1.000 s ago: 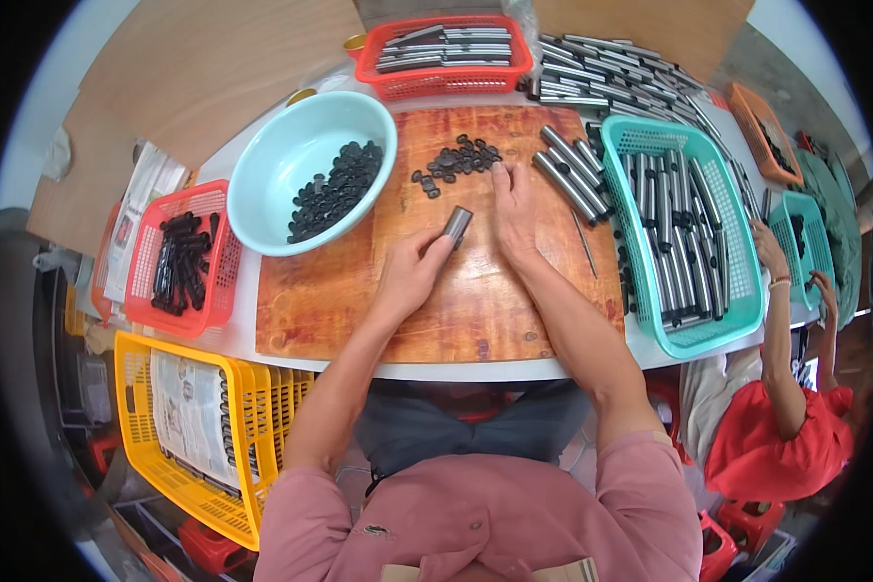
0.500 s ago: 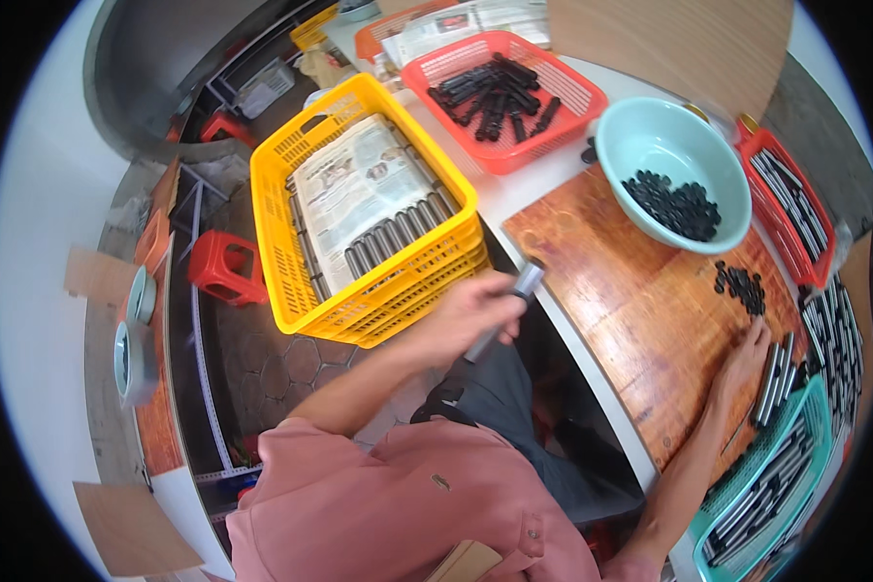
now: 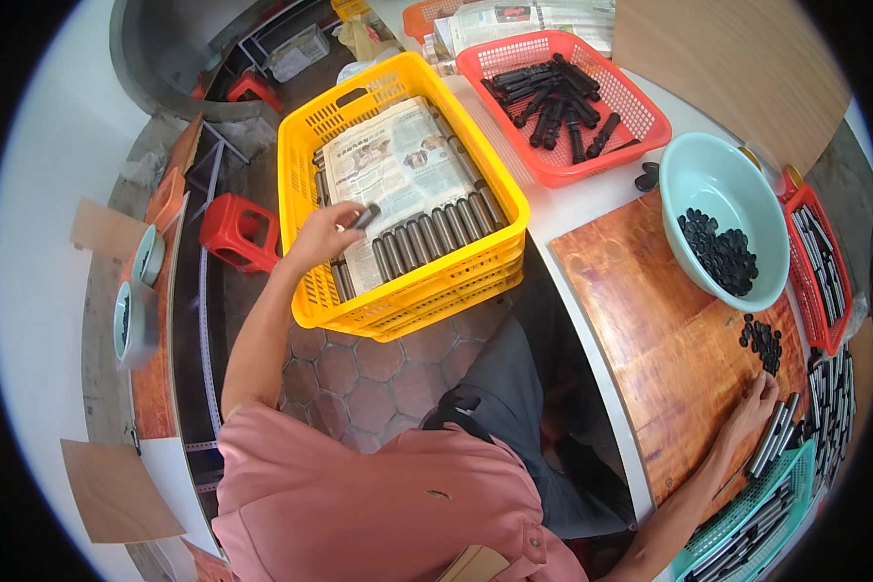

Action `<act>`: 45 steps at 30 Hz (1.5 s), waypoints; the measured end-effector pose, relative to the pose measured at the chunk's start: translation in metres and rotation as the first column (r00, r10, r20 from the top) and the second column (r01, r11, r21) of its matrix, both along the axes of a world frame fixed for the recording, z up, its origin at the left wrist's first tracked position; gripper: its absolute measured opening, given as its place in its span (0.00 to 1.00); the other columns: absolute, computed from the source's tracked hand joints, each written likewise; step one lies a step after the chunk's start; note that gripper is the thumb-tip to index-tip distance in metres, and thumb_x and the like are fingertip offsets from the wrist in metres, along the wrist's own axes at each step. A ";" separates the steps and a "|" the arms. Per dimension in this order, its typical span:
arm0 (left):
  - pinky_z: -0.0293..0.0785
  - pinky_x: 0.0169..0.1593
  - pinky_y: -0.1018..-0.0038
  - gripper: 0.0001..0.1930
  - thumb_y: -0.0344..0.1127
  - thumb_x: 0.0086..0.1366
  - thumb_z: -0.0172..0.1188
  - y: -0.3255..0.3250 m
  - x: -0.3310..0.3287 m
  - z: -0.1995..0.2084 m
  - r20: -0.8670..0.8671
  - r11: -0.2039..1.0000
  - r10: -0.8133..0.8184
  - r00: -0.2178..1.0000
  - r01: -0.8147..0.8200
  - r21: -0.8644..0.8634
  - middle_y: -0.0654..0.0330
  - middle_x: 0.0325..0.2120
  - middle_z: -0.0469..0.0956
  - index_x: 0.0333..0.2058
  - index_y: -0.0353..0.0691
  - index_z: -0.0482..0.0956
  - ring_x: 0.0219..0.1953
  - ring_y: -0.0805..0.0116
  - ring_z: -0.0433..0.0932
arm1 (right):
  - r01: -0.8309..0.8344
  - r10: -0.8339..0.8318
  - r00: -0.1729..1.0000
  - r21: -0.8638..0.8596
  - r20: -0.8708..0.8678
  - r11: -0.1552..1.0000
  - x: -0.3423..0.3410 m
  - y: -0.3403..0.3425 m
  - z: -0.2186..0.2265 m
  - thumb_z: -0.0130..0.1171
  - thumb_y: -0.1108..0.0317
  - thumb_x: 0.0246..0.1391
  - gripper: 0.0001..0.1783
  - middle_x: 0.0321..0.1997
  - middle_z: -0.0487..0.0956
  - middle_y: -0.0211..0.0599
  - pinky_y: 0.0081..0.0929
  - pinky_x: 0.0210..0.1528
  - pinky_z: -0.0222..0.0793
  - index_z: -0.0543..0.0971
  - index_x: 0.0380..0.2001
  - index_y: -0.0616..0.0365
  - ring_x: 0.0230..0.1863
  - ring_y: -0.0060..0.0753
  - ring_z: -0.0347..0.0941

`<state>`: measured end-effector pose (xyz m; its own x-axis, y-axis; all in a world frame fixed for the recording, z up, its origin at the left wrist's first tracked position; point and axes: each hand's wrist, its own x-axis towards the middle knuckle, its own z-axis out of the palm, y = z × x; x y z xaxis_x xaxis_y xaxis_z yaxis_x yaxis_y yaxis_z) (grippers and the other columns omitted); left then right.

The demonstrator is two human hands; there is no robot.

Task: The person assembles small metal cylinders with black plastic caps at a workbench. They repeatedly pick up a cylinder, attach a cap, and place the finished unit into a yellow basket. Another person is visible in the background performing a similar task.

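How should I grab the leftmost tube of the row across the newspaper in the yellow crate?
Probably pinch the leftmost tube across its middle, coming from above: it lies flat, a slim cylinder, with bare newspaper on its left for a fingertip but the next tube close on its right.

White wall (image 3: 58, 194) — hexagonal floor tiles (image 3: 373, 369)

From the wearer's head, the left fisheye camera of a side-by-side pair looked steeply down over the pink shirt (image 3: 359, 475), turned toward the wearer's left. The yellow plastic crate (image 3: 456, 272) appeared near, above centre; the wooden board (image 3: 640, 330) lay rightward, its edges bowing.
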<state>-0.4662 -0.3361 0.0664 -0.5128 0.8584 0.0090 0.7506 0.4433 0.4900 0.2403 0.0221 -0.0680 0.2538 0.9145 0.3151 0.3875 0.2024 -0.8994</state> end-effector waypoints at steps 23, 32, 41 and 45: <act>0.67 0.66 0.60 0.34 0.34 0.44 0.79 -0.022 -0.009 -0.061 -0.183 0.871 -0.471 0.863 0.423 -0.249 0.46 0.60 0.69 0.51 0.39 0.75 0.62 0.44 0.69 | -0.066 0.077 0.992 -0.098 0.104 0.993 0.012 0.005 -0.005 0.58 0.64 0.69 0.13 0.35 0.73 0.27 0.21 0.39 0.65 0.77 0.38 0.65 0.35 0.20 0.66; 0.78 0.52 0.68 0.34 0.31 0.52 0.73 -0.019 -0.049 -0.089 0.211 0.965 0.185 0.960 -0.137 -0.225 0.47 0.51 0.82 0.60 0.32 0.74 0.48 0.59 0.83 | -0.092 0.100 0.989 -0.081 0.108 0.992 0.010 0.006 -0.003 0.58 0.64 0.68 0.12 0.35 0.75 0.29 0.24 0.42 0.67 0.77 0.38 0.65 0.37 0.23 0.67; 0.82 0.38 0.77 0.25 0.28 0.58 0.71 -0.003 -0.055 -0.094 0.500 0.921 0.353 0.791 -0.200 -0.333 0.44 0.49 0.79 0.54 0.26 0.78 0.34 0.67 0.85 | -0.078 0.098 0.952 -0.081 0.290 0.994 0.021 0.013 -0.007 0.59 0.64 0.67 0.13 0.34 0.76 0.34 0.29 0.45 0.68 0.77 0.38 0.67 0.37 0.30 0.70; 0.82 0.38 0.75 0.24 0.29 0.57 0.71 -0.002 -0.059 -0.094 0.489 0.932 0.307 0.816 -0.153 -0.329 0.45 0.46 0.80 0.52 0.25 0.78 0.33 0.67 0.85 | -0.062 0.091 0.934 -0.093 0.345 0.994 0.033 0.018 -0.013 0.59 0.64 0.67 0.14 0.35 0.78 0.37 0.31 0.48 0.69 0.78 0.39 0.68 0.38 0.32 0.71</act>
